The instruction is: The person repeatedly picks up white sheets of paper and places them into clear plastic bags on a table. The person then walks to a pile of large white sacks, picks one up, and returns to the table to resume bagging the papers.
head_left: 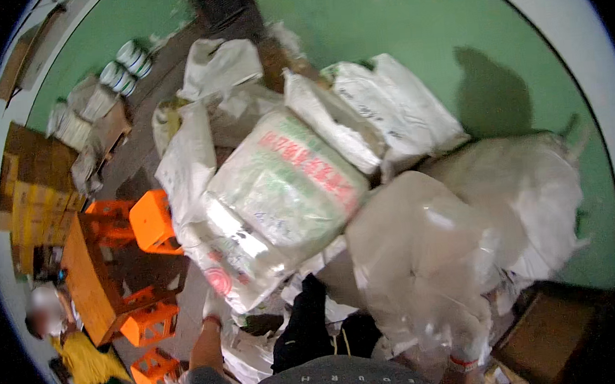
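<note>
My left hand [213, 305], in a pale glove, is beside the lower left corner of a white printed sack [216, 266]; its fingers are too unclear to tell open from closed. My right hand [467, 339], also in a pale glove with a red band at the wrist, is against the lower edge of a large translucent plastic bag [415, 249]. Glove and bag blend together, so its grip is hidden. In front of me lies a bulky sack [286, 186] with red and green print under clear plastic, resting against other white sacks.
White sacks [401, 103] lean along the green wall, near a big bulging bag [525, 191] at right. A brown cardboard box [552, 332] sits lower right. Orange stools [154, 223] and a wooden table [89, 278] are at left, where another person [52, 313] is. White buckets [118, 78] stand far left.
</note>
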### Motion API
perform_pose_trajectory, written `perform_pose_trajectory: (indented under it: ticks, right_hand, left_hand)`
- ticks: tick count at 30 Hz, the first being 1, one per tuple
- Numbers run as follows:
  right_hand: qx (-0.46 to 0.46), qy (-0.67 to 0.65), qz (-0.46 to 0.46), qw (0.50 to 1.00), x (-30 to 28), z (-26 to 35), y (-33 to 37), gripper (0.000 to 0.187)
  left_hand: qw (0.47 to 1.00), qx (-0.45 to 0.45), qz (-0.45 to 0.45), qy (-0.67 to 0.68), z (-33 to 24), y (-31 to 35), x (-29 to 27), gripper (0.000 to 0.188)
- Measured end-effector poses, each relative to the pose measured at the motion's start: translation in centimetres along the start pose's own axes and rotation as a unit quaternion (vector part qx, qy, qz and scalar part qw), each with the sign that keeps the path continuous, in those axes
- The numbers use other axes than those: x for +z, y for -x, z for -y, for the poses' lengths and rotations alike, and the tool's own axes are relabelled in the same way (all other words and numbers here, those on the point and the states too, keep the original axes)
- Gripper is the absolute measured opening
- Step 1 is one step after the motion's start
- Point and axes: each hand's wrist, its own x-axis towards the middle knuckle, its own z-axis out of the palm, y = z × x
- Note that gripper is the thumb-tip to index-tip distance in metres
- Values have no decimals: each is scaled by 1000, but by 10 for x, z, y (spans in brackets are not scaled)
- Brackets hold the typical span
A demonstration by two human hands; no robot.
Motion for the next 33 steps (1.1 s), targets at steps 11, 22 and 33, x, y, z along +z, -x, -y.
perform_pose_trajectory:
  ticks: [11,22,33]
  right_hand:
    - [-40,10,-225,973,-98,-36,165,18]
    - [53,11,-616,786,-139,-184,387,14]
    - [307,-177,-623,697,-264,-327,524,14]
  left_hand:
    - [870,-136,40,472,-70,94,-72,42]
    - [913,94,-183,352,-113,-40,-357,43]
    - [913,355,-148,133,-519,140,-411,43]
